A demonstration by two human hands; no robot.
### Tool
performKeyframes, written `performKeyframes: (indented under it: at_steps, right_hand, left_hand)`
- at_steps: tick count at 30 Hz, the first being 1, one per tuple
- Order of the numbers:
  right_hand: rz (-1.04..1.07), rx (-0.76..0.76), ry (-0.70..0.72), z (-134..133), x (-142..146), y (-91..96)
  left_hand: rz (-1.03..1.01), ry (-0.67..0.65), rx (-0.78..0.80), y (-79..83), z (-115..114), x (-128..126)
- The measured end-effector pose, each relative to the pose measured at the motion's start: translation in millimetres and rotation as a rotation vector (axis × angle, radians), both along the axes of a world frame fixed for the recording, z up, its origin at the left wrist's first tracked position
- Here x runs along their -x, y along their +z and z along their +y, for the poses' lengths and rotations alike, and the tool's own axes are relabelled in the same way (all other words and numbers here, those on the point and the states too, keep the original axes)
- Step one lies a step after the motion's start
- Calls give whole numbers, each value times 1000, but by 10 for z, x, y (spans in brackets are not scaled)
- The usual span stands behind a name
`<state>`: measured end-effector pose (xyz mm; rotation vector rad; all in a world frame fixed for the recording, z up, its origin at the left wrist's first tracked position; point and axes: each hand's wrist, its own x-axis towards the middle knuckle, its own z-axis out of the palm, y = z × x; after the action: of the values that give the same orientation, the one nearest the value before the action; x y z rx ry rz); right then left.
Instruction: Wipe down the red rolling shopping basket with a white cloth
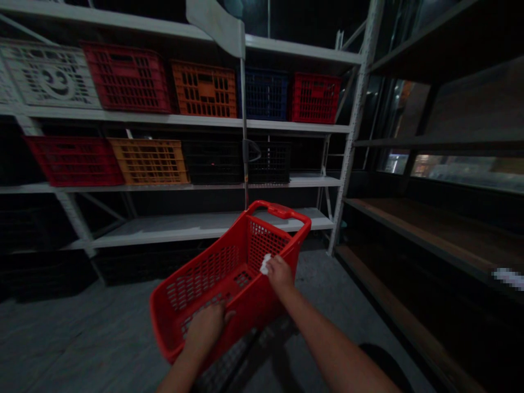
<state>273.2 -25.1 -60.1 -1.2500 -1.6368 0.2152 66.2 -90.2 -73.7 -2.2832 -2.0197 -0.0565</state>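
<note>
A red plastic basket (213, 273) with mesh walls and a handle at its far end hangs tilted in front of me. My left hand (207, 325) grips its near rim, fingers curled over the edge. My right hand (279, 271) is closed on a small white cloth (265, 265) and presses it against the basket's right rim. The inside of the basket shows nothing in it.
A white metal rack (213, 221) ahead holds crates: red (126, 79), orange (204, 90), blue (265, 94) and black (213, 162) ones on the upper shelves. Dark wooden shelving (429, 229) runs along the right. Grey concrete floor (82, 333) lies below.
</note>
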Motion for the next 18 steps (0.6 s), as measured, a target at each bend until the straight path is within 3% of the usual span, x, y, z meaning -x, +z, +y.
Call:
performKeyframes:
  at_steps: [5,8,12,16,18]
  right_hand:
    - [-90,-83,-300,390,-762,401]
    - [-105,-104,-454,455,-993,511]
    - [-155,-103,-466,290,-784,416]
    - [-280,-104,-270,-5,-337,174]
    - [-323,-117,-174,-104,-257,119]
  left_hand:
    - [1,38,36,-6,4,190]
    - [-12,-1,60,-1,26,302]
    - [-10,-51,45,3,55,446]
    - [-11,-62,60,16,60,545]
    - [-20,-80,55,27,59,584]
